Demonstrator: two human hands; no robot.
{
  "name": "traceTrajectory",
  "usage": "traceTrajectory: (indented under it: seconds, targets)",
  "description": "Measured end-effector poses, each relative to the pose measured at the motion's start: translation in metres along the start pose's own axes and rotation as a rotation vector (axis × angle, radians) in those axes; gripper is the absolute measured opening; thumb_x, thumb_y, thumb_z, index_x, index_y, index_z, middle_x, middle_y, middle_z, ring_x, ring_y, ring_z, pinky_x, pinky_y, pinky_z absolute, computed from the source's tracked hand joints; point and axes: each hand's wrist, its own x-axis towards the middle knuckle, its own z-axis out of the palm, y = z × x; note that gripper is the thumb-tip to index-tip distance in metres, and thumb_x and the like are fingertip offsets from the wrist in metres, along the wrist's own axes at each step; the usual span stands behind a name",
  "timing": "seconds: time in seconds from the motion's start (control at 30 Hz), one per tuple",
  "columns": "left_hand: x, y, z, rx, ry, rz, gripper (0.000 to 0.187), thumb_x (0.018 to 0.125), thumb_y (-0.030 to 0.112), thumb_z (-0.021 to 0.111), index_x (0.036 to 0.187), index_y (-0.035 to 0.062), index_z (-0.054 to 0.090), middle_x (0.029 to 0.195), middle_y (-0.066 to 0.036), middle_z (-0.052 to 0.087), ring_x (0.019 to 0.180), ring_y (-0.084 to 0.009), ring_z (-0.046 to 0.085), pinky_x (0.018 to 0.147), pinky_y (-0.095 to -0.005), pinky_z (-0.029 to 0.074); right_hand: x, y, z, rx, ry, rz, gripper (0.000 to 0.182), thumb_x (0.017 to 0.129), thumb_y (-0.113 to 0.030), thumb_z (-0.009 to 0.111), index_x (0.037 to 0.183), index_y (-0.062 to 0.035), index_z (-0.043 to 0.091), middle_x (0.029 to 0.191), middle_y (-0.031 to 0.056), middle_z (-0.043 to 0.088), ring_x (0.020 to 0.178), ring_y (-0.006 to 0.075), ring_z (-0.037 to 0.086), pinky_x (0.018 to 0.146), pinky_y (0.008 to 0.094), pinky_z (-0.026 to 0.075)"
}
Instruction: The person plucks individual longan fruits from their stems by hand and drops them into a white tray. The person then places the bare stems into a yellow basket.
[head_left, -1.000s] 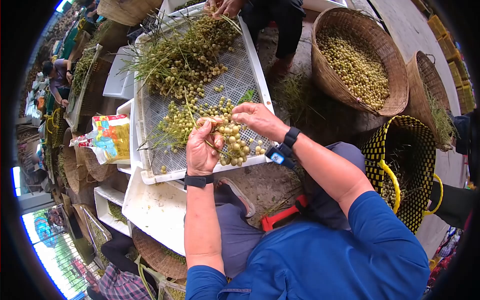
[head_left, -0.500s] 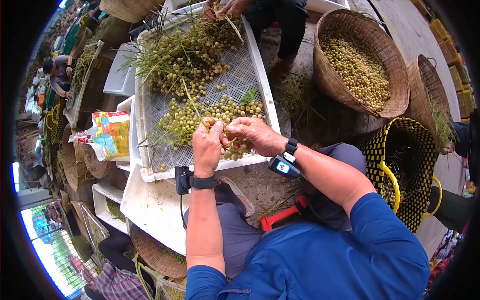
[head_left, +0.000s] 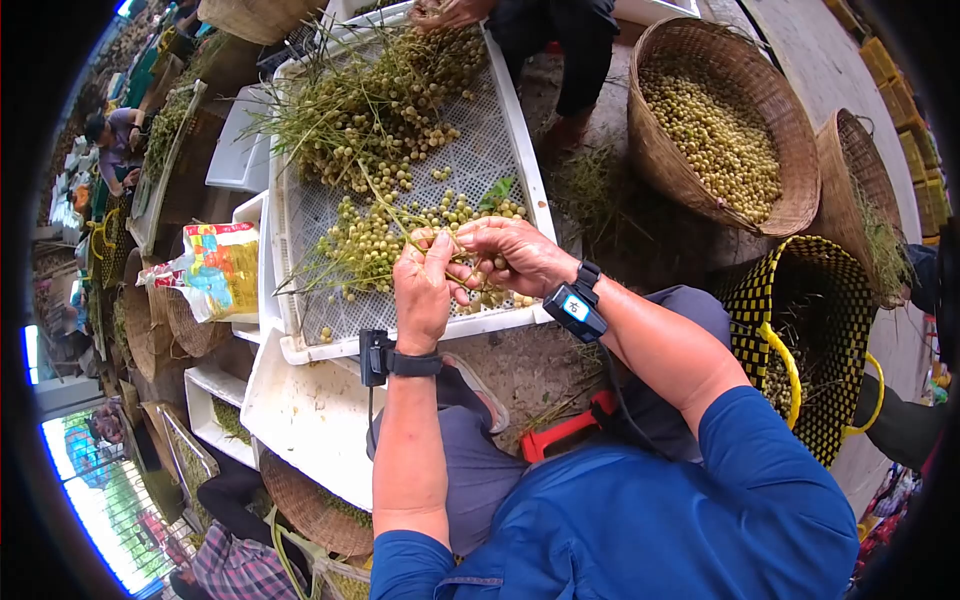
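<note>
My left hand (head_left: 424, 295) is closed on a longan stem (head_left: 378, 192) above the near end of a white mesh tray (head_left: 527, 150). Beside it my right hand (head_left: 525, 258) has its fingers pinched near the same stem, and round fruit shows at its fingertips. Loose longans and sprigs (head_left: 365, 235) lie on the mesh below both hands. Farther up the tray is a large heap of longans on their stems (head_left: 400, 95). A green leaf (head_left: 496, 193) rests near the right rim. Both wrists wear black strapped devices.
A wicker basket (head_left: 645, 140) of loose longans stands at upper right. By my right elbow is a black-and-yellow woven basket (head_left: 735, 300). A red-handled object (head_left: 560, 437) lies near my legs. Another person's hand (head_left: 455, 12) is at the tray's far end. A colourful bag (head_left: 215, 270) sits left.
My hands have shifted slightly, and the right fingers have risen a little. The fruit cluster under my hands shows less now. At the far end, the other person's hands have moved.
</note>
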Motion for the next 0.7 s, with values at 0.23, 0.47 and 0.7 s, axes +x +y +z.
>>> traceTrajectory:
  seconds: [0.23, 0.47, 0.7]
  targets:
    - [-0.008, -0.011, 0.011, 0.031, -0.054, 0.073, 0.033, 0.105, 0.034, 0.052, 0.088, 0.0062, 0.054, 0.074, -0.002, 0.056, 0.054, -0.0066, 0.054, 0.041, -0.0194, 0.038, 0.009, 0.016, -0.004, -0.111, 0.151, -0.056, 0.009, 0.091, -0.007, 0.068, 0.095, -0.0010, 0.064, 0.072, 0.0035, 0.061, 0.052, 0.0091, 0.053, 0.039, 0.0231, 0.036]
    - [-0.009, -0.018, 0.014, 0.139, 0.014, 0.089, 0.042, 0.104, 0.042, 0.052, 0.080, 0.0078, 0.053, 0.066, 0.001, 0.052, 0.050, -0.0064, 0.052, 0.039, -0.0196, 0.035, 0.015, 0.022, -0.010, -0.212, 0.156, -0.088, 0.015, 0.090, -0.010, 0.072, 0.100, -0.0027, 0.065, 0.072, 0.0004, 0.061, 0.049, 0.0065, 0.050, 0.041, 0.0203, 0.034]
    - [-0.002, 0.000, -0.002, -0.159, 0.012, -0.015, 0.044, 0.104, 0.042, 0.050, 0.076, 0.0084, 0.048, 0.064, -0.002, 0.051, 0.048, -0.0107, 0.053, 0.037, -0.0198, 0.034, 0.008, 0.003, -0.014, 0.017, -0.113, 0.044, 0.019, 0.091, -0.011, 0.072, 0.107, -0.0043, 0.061, 0.079, -0.0004, 0.060, 0.050, 0.0048, 0.051, 0.041, 0.0191, 0.037]
